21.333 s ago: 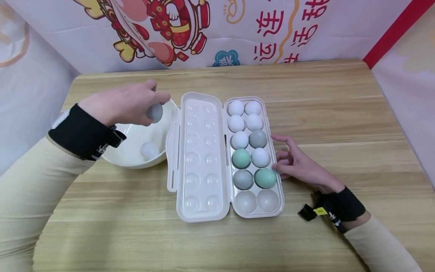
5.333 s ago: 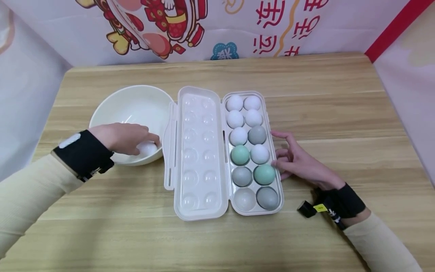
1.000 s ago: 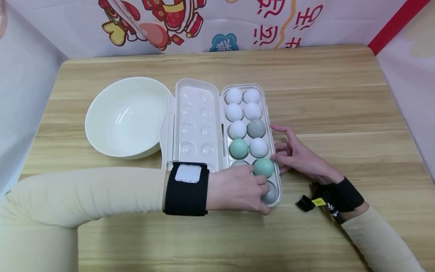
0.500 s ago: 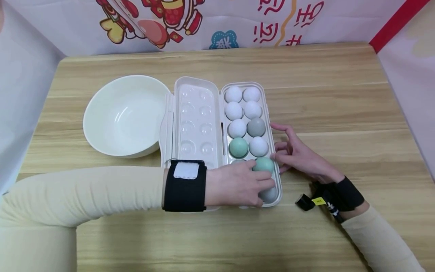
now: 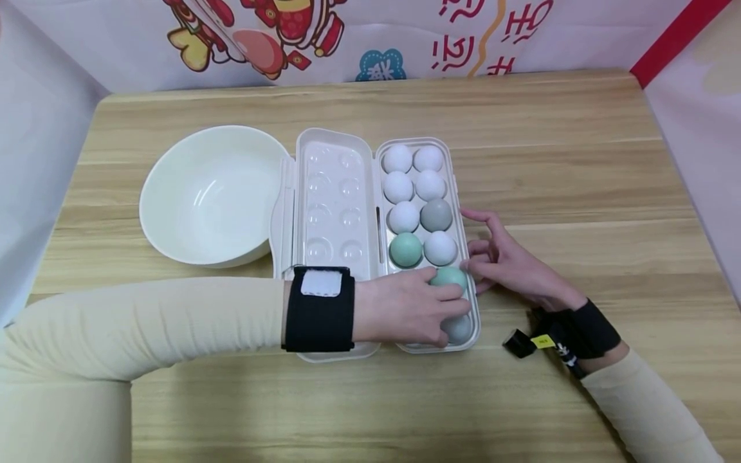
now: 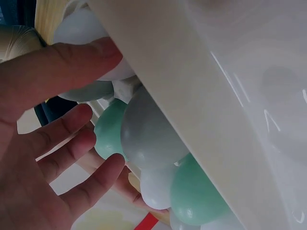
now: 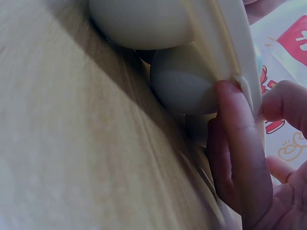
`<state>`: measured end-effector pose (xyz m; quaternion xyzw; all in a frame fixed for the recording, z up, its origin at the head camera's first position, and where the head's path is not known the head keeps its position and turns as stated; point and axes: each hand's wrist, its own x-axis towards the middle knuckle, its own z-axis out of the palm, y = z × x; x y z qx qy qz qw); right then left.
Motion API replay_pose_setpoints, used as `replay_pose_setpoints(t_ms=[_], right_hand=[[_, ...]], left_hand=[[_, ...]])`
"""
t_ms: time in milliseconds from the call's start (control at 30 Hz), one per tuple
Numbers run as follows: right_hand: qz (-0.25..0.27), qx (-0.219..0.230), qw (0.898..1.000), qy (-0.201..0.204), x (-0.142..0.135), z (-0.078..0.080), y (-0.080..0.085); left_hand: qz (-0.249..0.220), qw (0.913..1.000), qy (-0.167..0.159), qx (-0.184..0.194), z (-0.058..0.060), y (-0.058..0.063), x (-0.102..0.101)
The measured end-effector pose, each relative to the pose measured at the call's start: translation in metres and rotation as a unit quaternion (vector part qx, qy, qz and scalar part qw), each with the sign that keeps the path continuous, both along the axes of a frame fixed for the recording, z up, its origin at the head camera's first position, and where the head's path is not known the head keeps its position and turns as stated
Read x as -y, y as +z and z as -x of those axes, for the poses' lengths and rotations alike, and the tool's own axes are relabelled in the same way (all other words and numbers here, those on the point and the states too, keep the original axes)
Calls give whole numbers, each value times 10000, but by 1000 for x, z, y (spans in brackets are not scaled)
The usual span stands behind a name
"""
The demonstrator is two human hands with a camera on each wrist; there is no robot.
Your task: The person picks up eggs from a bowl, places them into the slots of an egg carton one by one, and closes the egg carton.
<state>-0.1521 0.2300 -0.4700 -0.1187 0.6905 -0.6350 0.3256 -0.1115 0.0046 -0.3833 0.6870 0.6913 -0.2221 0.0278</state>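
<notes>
A white egg box (image 5: 379, 244) lies with its lid folded back to the left, its cells filled with white, grey and green eggs. My left hand (image 5: 408, 305) reaches over the near end of the box. In the left wrist view its thumb (image 6: 91, 55) touches a white egg (image 6: 79, 24), while the other fingers spread loosely. Head-on, that egg is hidden under the hand. Beside it sit a grey egg (image 5: 457, 329) and a green egg (image 5: 448, 279). My right hand (image 5: 512, 267) holds the box's right rim (image 7: 247, 72) between thumb and fingers.
A large cream bowl (image 5: 214, 199) stands left of the box, against the lid's latch flap (image 5: 280, 218). The wooden table (image 5: 567, 154) meets a printed cloth wall (image 5: 399, 38) at the back.
Since the older frames, a grey egg has come into the near right cell, and the bowl's white egg into the near left one. Lately my left fingers have shifted slightly; the right hand stays.
</notes>
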Motion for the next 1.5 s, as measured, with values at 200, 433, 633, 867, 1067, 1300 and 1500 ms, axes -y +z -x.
replay_pose_setpoints(t_ms=[200, 433, 633, 867, 1067, 1300, 1500], right_hand=[[-91, -62, 9999, -19, 1, 0, 1], [-38, -52, 10000, 19, 0, 0, 1], [-44, -132, 9999, 76, -1, 0, 1], [52, 96, 9999, 58, -1, -1, 1], [93, 145, 9998, 57, 0, 0, 3], [133, 119, 9998, 19, 3, 0, 3], [150, 115, 9998, 52, 2, -1, 1]], left_hand=[[-28, 9999, 68, 94, 1, 0, 1], [-292, 9993, 231, -43, 3, 2, 9], [-632, 9971, 421, 87, 13, 7, 16], [-990, 9925, 644, 306, 21, 19, 28], [-1149, 9856, 1180, 391, 25, 36, 52], [-1167, 9660, 2258, 475, 23, 51, 91], [-1050, 9514, 2879, 317, 18, 57, 128]])
